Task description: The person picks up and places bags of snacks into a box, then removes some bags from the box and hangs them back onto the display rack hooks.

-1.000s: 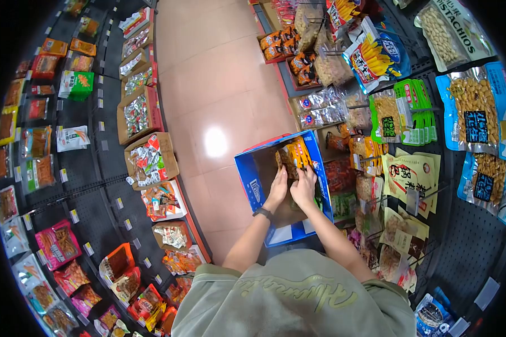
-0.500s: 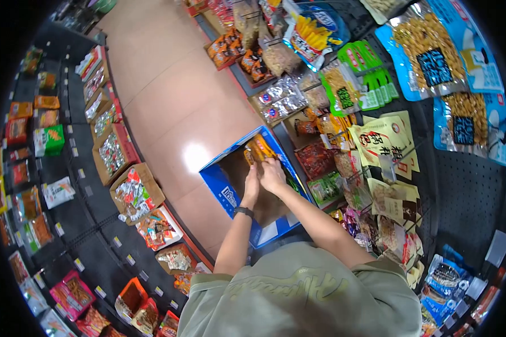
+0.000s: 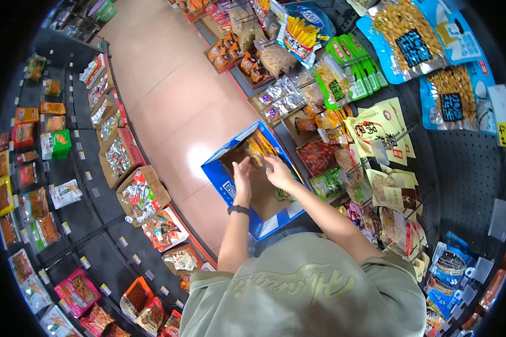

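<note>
A blue cardboard box [image 3: 218, 178] stands open below my chest, between the floor aisle and the right shelf. Yellow-orange snack packets [image 3: 259, 147] lie at its far end, and a green packet partly shows near its right side. My left hand [image 3: 242, 175], with a dark band on the wrist, is over the left part of the box, fingers apart and holding nothing. Just right of the packets, my right hand [image 3: 278, 172] has its fingers spread and is empty. A gap separates the two hands.
Open cartons of small snacks [image 3: 118, 157] line the left shelf's edge. On the right, hanging bags [image 3: 376, 132] and cartons of packets [image 3: 315, 156] flank the box. Tiled floor [image 3: 174, 106] runs along the aisle. A green basket [image 3: 102, 10] is at the far left.
Both hands have come off the packets and moved apart, their fingers opening. The packets stay at the box's far end. The view has shifted slightly.
</note>
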The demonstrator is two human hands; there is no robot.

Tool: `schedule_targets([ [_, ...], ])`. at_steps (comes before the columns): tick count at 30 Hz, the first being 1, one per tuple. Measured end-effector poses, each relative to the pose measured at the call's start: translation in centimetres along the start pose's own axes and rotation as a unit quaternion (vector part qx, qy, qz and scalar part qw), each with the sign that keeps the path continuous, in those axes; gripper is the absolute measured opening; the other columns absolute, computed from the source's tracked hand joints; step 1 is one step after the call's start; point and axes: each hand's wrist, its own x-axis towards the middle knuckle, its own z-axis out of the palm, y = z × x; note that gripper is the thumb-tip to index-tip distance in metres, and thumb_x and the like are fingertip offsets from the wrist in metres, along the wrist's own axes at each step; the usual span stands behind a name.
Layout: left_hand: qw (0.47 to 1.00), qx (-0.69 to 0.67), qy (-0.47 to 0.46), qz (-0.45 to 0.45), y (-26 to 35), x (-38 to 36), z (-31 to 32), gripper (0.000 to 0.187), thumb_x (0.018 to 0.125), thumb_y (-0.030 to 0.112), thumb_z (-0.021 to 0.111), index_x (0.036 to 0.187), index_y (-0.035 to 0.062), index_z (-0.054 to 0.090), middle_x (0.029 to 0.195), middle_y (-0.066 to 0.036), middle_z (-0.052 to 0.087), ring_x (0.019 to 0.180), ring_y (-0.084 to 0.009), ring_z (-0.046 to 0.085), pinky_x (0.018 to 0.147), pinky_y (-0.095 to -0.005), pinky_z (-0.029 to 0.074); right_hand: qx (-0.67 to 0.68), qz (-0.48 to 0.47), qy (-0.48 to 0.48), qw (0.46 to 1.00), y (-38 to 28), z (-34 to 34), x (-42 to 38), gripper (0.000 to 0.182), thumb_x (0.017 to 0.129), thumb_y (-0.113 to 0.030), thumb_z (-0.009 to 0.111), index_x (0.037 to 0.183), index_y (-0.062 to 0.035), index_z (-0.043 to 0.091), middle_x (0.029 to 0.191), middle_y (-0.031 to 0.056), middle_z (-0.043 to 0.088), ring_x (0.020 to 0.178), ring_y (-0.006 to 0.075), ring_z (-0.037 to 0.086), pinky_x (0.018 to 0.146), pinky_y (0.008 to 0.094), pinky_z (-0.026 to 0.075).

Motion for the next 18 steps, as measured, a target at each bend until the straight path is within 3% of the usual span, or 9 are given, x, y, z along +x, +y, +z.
schedule_targets([
  [3,1.0,0.012,-0.003,-0.025,2.6,-2.1,0.0,0.063,0.091,0.054,0.025,0.134,0.0085,0.035,0.141,-0.01,0.032,0.129,-0.0251,0.03,0.107,-0.0435,0.008,0.115,0.04,-0.023,0.992,0.0,-2.0,-1.6,0.034,0.076,-0.006,0.05,0.109,-0.0001,0.054,0.11,0.0185,0.055,0.096,0.0319,0.057,0.087,0.0365,0.045],
  [4,1.0,0.012,-0.013,-0.019,3.0,-2.8,-0.2,0.062,0.091,0.053,0.025,0.134,0.009,0.035,0.141,-0.009,0.032,0.129,-0.0247,0.031,0.106,-0.043,0.01,0.126,0.027,-0.004,0.992,-0.5,-3.1,-2.3,0.028,0.079,-0.005,0.05,0.106,-0.0016,0.056,0.104,0.0151,0.059,0.084,0.0265,0.062,0.075,0.0334,0.05],
  [7,0.999,0.008,-0.035,0.001,4.0,-4.5,-0.3,0.059,0.092,0.05,0.027,0.135,0.01,0.033,0.139,-0.008,0.035,0.125,-0.0239,0.036,0.105,-0.0421,0.018,0.218,-0.021,0.054,0.974,-1.8,-6.4,-4.9,0.025,0.08,-0.002,0.051,0.104,-0.0012,0.056,0.096,0.0138,0.062,0.077,0.0218,0.063,0.066,0.0304,0.05],
  [8,0.999,-0.001,-0.036,0.007,4.3,-5.0,-0.2,0.059,0.092,0.05,0.028,0.135,0.0101,0.033,0.139,-0.008,0.036,0.124,-0.0238,0.037,0.104,-0.042,0.02,0.223,-0.035,0.087,0.97,-1.5,-7.1,-5.8,0.019,0.08,0.0,0.052,0.098,-0.0007,0.058,0.084,0.0106,0.063,0.069,0.0149,0.062,0.06,0.0254,0.049],
  [12,0.998,-0.028,-0.044,0.026,5.3,-6.3,0.6,0.057,0.092,0.049,0.031,0.133,0.0108,0.034,0.137,-0.008,0.038,0.123,-0.0245,0.039,0.102,-0.0418,0.024,0.19,-0.079,0.217,0.954,-2.4,-12.0,-9.8,0.012,0.08,0.002,0.052,0.087,-0.001,0.061,0.071,0.0051,0.057,0.058,0.0069,0.052,0.051,0.0196,0.04],
  [18,0.994,-0.015,-0.092,0.053,6.0,-7.1,4.6,0.054,0.092,0.044,0.035,0.134,0.011,0.034,0.136,-0.008,0.039,0.121,-0.0246,0.041,0.1,-0.0397,0.029,0.163,-0.054,0.416,0.893,-0.6,-18.3,-13.1,0.013,0.082,0.001,0.051,0.093,-0.0012,0.057,0.081,0.0048,0.056,0.069,0.0098,0.052,0.062,0.0222,0.042],
])
